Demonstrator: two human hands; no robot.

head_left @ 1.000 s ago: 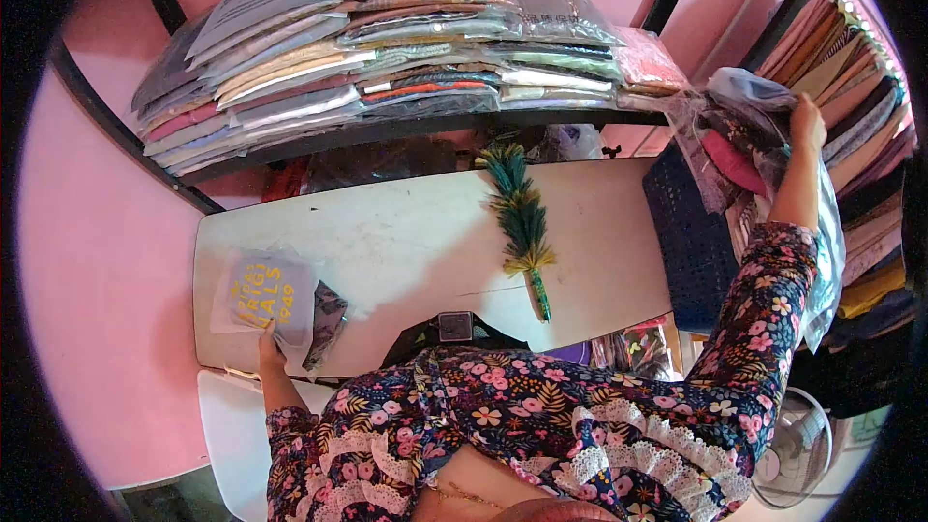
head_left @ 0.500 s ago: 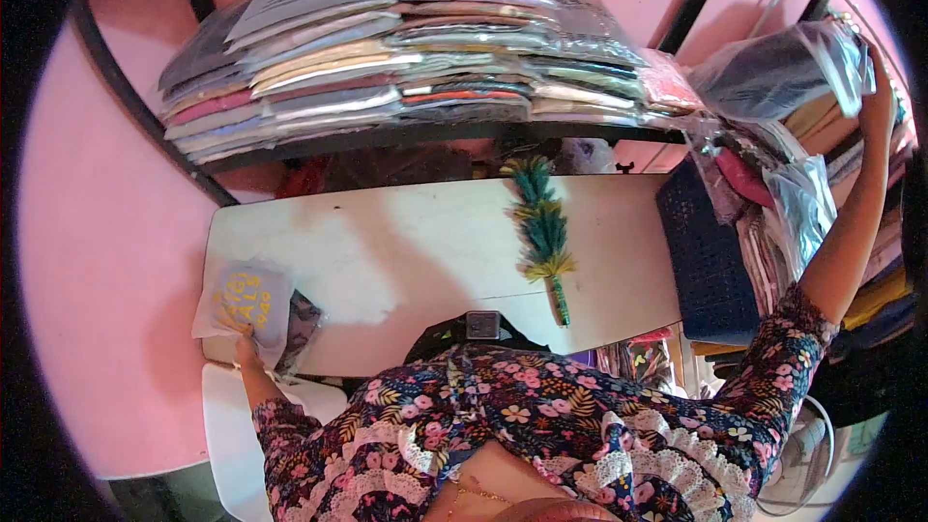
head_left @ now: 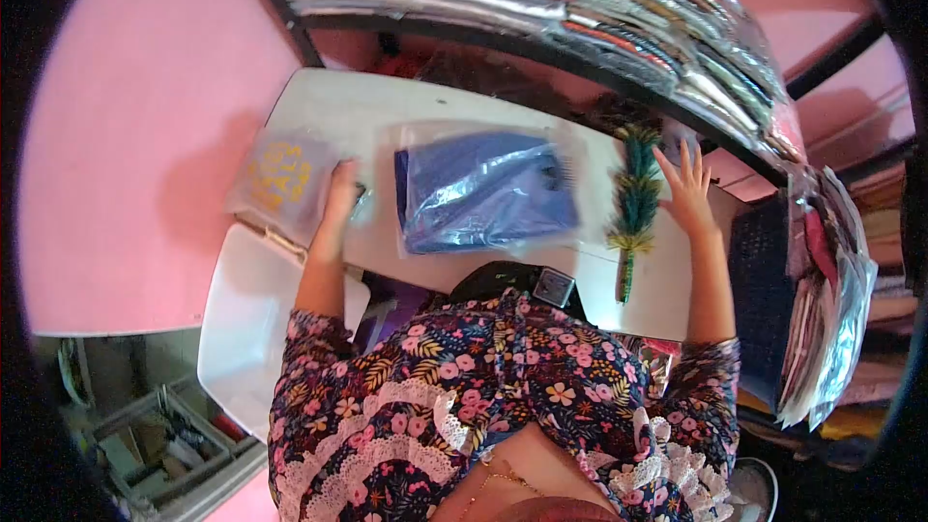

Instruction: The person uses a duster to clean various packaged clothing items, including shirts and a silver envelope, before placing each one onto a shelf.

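The blue folded garment sealed in a clear plastic bag (head_left: 483,191) lies flat at the centre of the white table (head_left: 406,101), apparently just set down; neither hand grips it, so placing looks complete and any further handling remains. At 9 o'clock from it, the left hand (head_left: 340,195) rests fingers-down on the edge of a grey plastic packet with yellow lettering (head_left: 277,177), pressing rather than clasping; that packet overhangs the table's 9 o'clock edge. At 3 o'clock, the right hand (head_left: 686,186) hovers with fingers spread wide, holding nothing, just beside a green and yellow feather duster (head_left: 633,208). Open tabletop is limited to the strip at 12 o'clock. A shelf of stacked bagged garments (head_left: 619,10) overhangs there, and a dark blue plastic crate (head_left: 759,300) closes the 3 o'clock side.
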